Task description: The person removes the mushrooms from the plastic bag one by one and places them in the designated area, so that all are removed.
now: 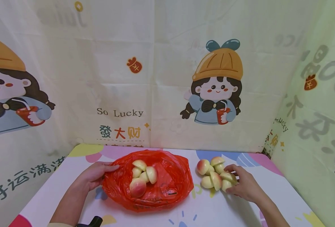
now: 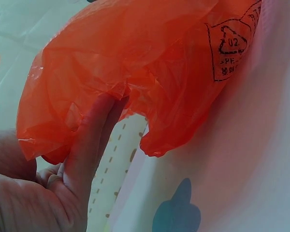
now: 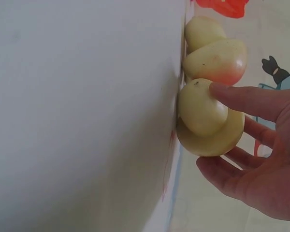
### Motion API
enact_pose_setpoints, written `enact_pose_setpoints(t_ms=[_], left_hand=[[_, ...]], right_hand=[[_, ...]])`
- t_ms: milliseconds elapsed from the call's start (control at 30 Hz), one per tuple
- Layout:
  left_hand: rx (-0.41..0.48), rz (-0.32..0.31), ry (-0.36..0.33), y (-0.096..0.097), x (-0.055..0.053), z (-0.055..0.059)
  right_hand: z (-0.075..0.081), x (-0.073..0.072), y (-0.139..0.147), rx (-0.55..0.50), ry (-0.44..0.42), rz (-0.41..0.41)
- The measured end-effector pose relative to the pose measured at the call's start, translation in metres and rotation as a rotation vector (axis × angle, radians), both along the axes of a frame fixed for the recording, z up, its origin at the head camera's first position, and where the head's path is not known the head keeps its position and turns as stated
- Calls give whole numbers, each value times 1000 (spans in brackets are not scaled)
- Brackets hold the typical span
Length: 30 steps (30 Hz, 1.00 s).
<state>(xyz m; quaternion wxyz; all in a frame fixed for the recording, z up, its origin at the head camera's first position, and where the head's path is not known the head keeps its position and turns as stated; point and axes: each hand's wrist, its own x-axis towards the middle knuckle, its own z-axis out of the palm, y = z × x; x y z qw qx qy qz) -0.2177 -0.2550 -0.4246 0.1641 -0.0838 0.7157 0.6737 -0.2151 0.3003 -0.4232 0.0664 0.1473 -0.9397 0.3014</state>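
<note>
On the table lies a red plastic bag (image 1: 178, 189), its mouth spread wide. Inside it sit 3 pale yellow mushroom-shaped pieces, one with a pink-flushed cap (image 1: 138, 188). My left hand (image 1: 95, 174) pinches the bag's left rim between thumb and fingers; in the left wrist view, red film (image 2: 111, 58) partly covers the fingertips. To the right of the bag stand several similar mushroom-shaped pieces (image 1: 212, 181), bunched together. My right hand (image 1: 245, 184) grips the rightmost mushroom-shaped piece (image 3: 203, 108), with the thumb on its stem and the fingers around the cap. It appears to touch the table.
A patterned cloth (image 1: 167, 78) hangs behind the table and along both sides. The table (image 1: 207, 211) has a white top with coloured prints. A small black object (image 1: 95, 221) shows at the bottom edge, beside the left forearm.
</note>
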Motion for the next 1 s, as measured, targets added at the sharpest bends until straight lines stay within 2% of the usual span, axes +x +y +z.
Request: enact_pose_setpoints(t_ms=[533,1000], left_hand=[[-1,3,0,0,1,0],[-1,1,4,-1,0,-1]], right_hand=[[0,2,-1,-15,8,-11],[10,6,-6,3,44,-46]])
